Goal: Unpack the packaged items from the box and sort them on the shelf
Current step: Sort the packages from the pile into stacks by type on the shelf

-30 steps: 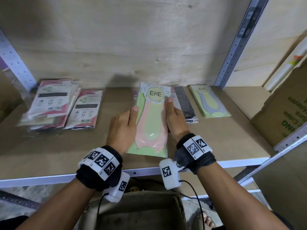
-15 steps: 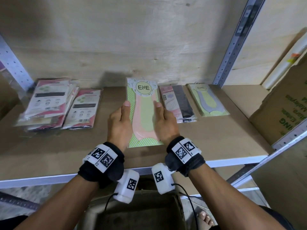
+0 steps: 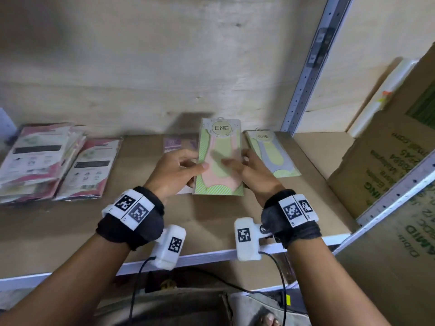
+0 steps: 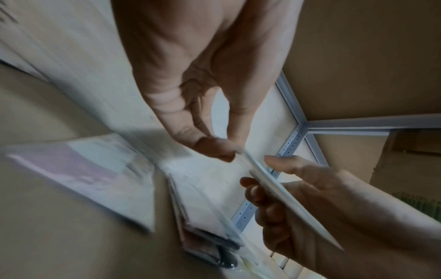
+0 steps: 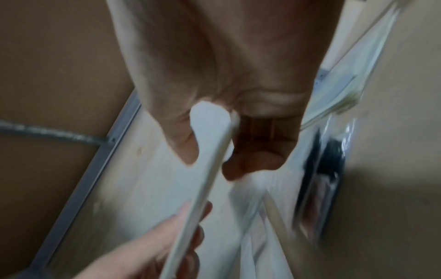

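Observation:
A green-and-pink ENE sock pack (image 3: 219, 158) is held just above the shelf board (image 3: 211, 222), between both hands. My left hand (image 3: 197, 168) pinches its left edge, thumb on top. My right hand (image 3: 240, 163) grips its right edge. In the left wrist view the pack (image 4: 286, 200) shows edge-on, tilted, off the board. The right wrist view, blurred, shows the same thin edge (image 5: 210, 169) in my fingers. A second ENE pack (image 3: 270, 154), grey and yellow, lies flat just to the right. A pink-purple pack (image 3: 174, 143) lies partly hidden under the held one.
Pink-and-white packs (image 3: 35, 158) are stacked at the shelf's left end, one more (image 3: 89, 168) beside them. A large cardboard carton (image 3: 388, 172) stands right of the metal upright (image 3: 306, 67). An open box (image 3: 164, 307) sits below the shelf's white front rail (image 3: 211, 255).
The ENE pack lay flat with my fingers along its sides; now both hands pinch it, and it is lifted and shifted right, over the pink-and-black pack toward the other ENE pack.

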